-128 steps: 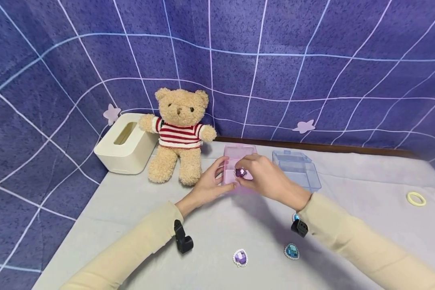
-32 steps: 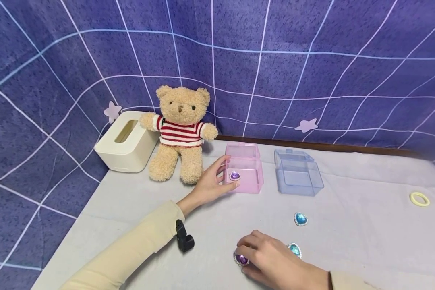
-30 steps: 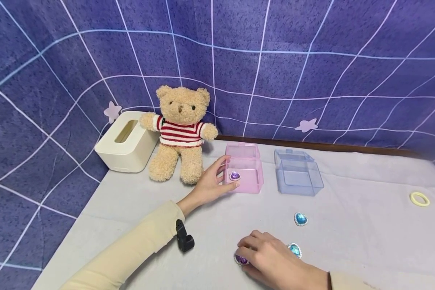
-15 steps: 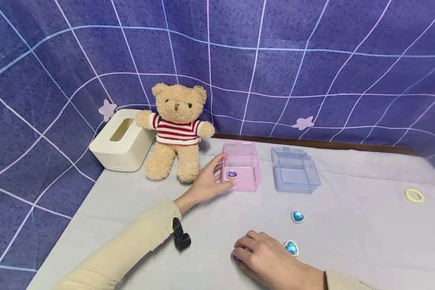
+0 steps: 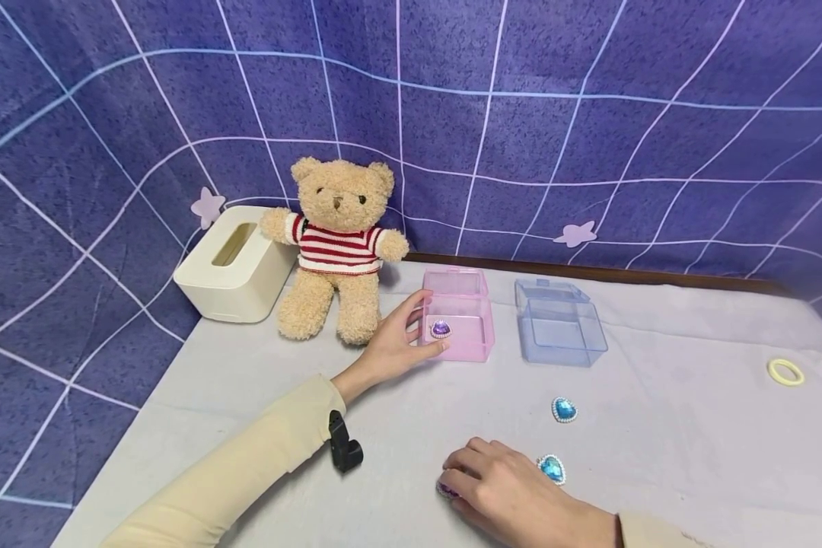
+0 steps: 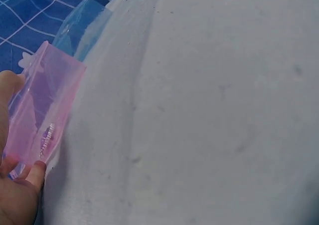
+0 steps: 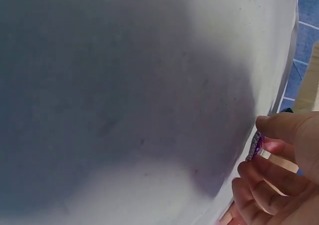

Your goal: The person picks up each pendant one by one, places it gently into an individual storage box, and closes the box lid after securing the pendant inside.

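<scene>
Purple gem [image 7: 256, 145] is pinched by right hand [image 5: 514, 485]; left hand [image 5: 392, 352] grips pink box [image 5: 478, 348]; seemingly picking-up step, next needing careful lift

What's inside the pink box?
In the pink box: one purple gem with a white beaded rim, toward the left. The left hand covers the near left corner; what's behind it can't be seen.
</scene>
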Available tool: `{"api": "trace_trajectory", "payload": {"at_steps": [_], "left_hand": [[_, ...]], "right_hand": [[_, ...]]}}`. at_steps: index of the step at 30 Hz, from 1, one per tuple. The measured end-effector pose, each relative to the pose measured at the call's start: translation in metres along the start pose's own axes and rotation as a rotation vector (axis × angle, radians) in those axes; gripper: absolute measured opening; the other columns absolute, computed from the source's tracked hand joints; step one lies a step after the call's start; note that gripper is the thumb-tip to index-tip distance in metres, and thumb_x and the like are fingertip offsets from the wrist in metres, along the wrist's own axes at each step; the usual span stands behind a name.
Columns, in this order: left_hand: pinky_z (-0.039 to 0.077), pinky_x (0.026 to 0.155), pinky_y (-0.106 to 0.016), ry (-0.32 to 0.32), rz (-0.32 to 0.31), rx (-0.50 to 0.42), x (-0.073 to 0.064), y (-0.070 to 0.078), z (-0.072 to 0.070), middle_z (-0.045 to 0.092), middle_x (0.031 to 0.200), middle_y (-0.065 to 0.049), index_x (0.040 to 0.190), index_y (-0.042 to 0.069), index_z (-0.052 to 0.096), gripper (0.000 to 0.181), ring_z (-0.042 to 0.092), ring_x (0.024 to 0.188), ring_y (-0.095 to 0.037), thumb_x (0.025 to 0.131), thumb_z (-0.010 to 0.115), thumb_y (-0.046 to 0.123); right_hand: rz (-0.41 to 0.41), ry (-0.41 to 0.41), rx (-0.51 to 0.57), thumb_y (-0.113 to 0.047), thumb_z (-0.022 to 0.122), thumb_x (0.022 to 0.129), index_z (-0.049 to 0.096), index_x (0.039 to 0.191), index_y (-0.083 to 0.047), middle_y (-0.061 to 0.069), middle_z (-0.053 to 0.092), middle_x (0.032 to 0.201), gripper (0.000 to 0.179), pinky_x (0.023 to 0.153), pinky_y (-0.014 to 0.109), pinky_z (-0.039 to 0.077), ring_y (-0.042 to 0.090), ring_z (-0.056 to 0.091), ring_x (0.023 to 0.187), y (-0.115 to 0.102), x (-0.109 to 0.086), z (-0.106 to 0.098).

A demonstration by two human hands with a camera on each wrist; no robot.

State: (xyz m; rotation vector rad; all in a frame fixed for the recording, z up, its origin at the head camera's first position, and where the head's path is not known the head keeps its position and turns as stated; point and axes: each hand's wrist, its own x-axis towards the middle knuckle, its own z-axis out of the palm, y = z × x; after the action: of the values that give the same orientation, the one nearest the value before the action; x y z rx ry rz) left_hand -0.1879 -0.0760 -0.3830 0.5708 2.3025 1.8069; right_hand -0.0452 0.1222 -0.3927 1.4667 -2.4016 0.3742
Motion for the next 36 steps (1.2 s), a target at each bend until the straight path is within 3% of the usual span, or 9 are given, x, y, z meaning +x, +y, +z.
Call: {"api": "trace_trajectory", "payload": {"at_steps": [3, 9, 14, 20, 36], "left_hand": [[0.037, 0.112, -0.047, -0.004, -0.002, 0.005, 0.001, -0.003, 0.0, 0.03, 0.151, -0.029, 0.147, -0.003, 0.028, 0.082, 0.033, 0.14, -0.043, 0.08, 0.075, 0.002], [0.039, 0.112, -0.043, 0.009, 0.009, 0.014, 0.012, -0.033, 0.0, 0.031, 0.153, -0.024, 0.149, 0.003, 0.028, 0.085, 0.034, 0.141, -0.038, 0.08, 0.078, 0.006], [0.041, 0.111, -0.039, 0.024, 0.013, 0.008, 0.012, -0.035, 0.001, 0.035, 0.151, -0.019, 0.148, 0.007, 0.032, 0.084, 0.038, 0.14, -0.034, 0.078, 0.08, 0.008], [0.043, 0.108, -0.036, 0.045, 0.007, 0.042, 0.011, -0.034, 0.0, 0.038, 0.15, -0.018, 0.147, 0.008, 0.033, 0.085, 0.041, 0.138, -0.034, 0.077, 0.081, 0.009], [0.044, 0.108, -0.033, 0.033, 0.011, 0.017, 0.013, -0.036, 0.001, 0.036, 0.151, -0.015, 0.149, 0.007, 0.031, 0.087, 0.04, 0.138, -0.033, 0.077, 0.079, 0.005]], "right_hand": [[-0.028, 0.022, 0.006, -0.017, 0.08, 0.076, 0.069, 0.091, -0.017, -0.009, 0.066, 0.092, 0.019, 0.073, 0.018, 0.05, 0.006, 0.058, 0.083, -0.001, 0.0, -0.001], [-0.08, 0.071, -0.012, -0.016, 0.081, 0.073, 0.069, 0.092, -0.017, -0.008, 0.066, 0.094, 0.023, 0.073, 0.018, 0.05, 0.007, 0.058, 0.084, -0.002, 0.003, -0.008], [-0.082, 0.121, -0.016, -0.014, 0.079, 0.075, 0.068, 0.098, -0.014, -0.005, 0.066, 0.097, 0.026, 0.076, 0.021, 0.052, 0.011, 0.06, 0.087, 0.002, 0.009, -0.022], [-0.003, 0.168, 0.007, -0.013, 0.079, 0.075, 0.068, 0.099, -0.012, 0.0, 0.068, 0.101, 0.027, 0.08, 0.026, 0.056, 0.013, 0.063, 0.092, 0.015, 0.021, -0.037], [0.214, 0.151, 0.106, -0.01, 0.079, 0.078, 0.071, 0.099, -0.005, 0.005, 0.071, 0.098, 0.023, 0.086, 0.032, 0.057, 0.02, 0.066, 0.095, 0.077, 0.062, -0.058]]}}
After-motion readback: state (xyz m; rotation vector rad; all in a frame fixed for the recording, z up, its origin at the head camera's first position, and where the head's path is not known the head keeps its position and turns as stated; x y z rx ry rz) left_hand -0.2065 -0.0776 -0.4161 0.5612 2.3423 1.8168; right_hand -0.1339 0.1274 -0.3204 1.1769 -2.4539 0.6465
